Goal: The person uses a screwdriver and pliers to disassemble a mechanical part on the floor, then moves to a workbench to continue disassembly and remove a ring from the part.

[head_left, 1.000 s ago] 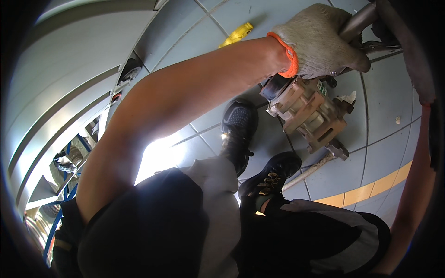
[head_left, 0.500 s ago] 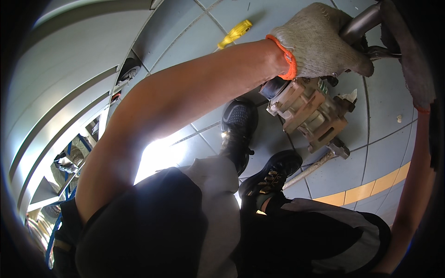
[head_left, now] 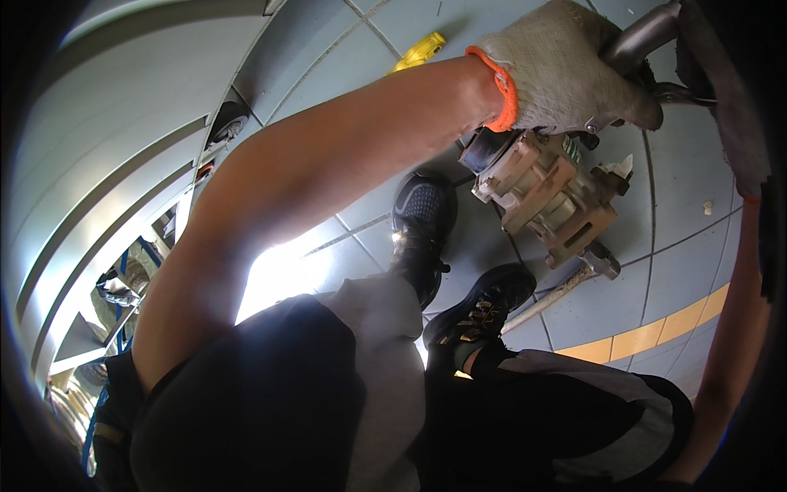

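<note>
At the upper right, my left hand, in a pale knit glove with an orange cuff, curls round the near end of a metal tool. That tool shows a thick grey tubular handle and a thin curved lever; its other end is hidden. My right hand, gloved and in shadow at the right rim, closes round the far ends of these two parts. Just below my left hand lies a brownish metal machine part, like a compressor, with a black round end. It rests on the tiles.
A hammer lies by the machine part, its handle toward my shoe. A yellow-handled screwdriver is beyond my left forearm. Grey metal panelling stands at the left, and a yellow tile stripe crosses the floor.
My left wrist and forearm have risen slightly, covering more of the screwdriver and baring a little more of the machine part. Both hands keep their hold on the tool.
</note>
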`<action>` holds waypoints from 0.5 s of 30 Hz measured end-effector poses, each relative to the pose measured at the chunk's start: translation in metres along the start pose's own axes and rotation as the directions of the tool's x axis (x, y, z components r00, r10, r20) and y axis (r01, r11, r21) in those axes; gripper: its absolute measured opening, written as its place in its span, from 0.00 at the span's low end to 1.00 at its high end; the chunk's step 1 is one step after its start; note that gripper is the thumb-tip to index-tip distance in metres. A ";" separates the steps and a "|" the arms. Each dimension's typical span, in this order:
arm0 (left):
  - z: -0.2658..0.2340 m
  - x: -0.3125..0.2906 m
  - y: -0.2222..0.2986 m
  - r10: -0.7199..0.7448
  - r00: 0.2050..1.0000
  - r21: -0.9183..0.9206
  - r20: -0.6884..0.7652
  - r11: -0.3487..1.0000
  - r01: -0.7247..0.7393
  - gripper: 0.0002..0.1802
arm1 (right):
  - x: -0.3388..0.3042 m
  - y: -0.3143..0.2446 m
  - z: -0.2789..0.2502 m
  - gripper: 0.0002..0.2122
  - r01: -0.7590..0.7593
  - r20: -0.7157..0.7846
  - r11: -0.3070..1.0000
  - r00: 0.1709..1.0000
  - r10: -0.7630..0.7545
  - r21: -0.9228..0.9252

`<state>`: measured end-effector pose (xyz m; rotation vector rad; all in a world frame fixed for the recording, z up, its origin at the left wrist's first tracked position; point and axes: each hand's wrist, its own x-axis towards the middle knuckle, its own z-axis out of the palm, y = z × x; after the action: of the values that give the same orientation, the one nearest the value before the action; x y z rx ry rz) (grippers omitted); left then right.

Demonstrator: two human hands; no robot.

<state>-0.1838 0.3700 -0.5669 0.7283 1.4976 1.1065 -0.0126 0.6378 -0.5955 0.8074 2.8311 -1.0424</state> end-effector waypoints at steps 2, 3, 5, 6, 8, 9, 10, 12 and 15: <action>-0.003 0.002 0.003 -0.086 0.993 -0.041 0.078 0.995 0.089 0.21 | -0.001 0.001 0.000 0.30 -0.004 0.000 1.000 1.000 0.004 0.001; -0.005 0.003 0.004 -0.102 0.991 -0.037 0.082 0.994 0.106 0.21 | -0.002 0.002 0.000 0.30 -0.004 0.000 1.000 1.000 0.004 0.001; -0.002 0.004 0.005 -0.090 0.996 0.022 0.001 0.996 0.090 0.21 | -0.002 0.003 0.001 0.30 -0.004 -0.002 1.000 1.000 0.004 -0.001; 0.002 0.003 0.005 -0.117 0.993 0.030 -0.013 0.993 0.117 0.21 | -0.002 0.004 0.002 0.30 -0.002 0.001 1.000 1.000 0.002 -0.003; -0.004 0.011 0.005 -0.254 0.966 -0.022 0.049 0.967 0.255 0.21 | -0.001 0.004 0.002 0.30 0.000 0.003 1.000 1.000 0.000 -0.005; -0.005 0.014 0.005 -0.298 0.952 -0.039 0.069 0.953 0.301 0.21 | 0.000 0.004 0.003 0.30 0.000 0.005 1.000 1.000 0.000 -0.005; -0.007 0.015 0.004 -0.295 0.953 -0.048 0.068 0.953 0.299 0.20 | 0.001 0.004 0.003 0.30 0.003 0.008 1.000 1.000 -0.003 -0.007; -0.008 0.015 0.001 -0.281 0.957 -0.061 0.078 0.956 0.286 0.20 | 0.003 0.003 0.003 0.30 0.007 0.014 1.000 1.000 -0.007 -0.008; -0.003 0.011 -0.005 -0.125 0.991 -0.040 0.038 0.991 0.127 0.20 | 0.007 0.000 0.004 0.30 0.011 0.022 1.000 1.000 -0.011 -0.017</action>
<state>-0.1890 0.3774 -0.5762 0.6123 1.4649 1.0218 -0.0187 0.6388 -0.5996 0.7747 2.8253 -1.0205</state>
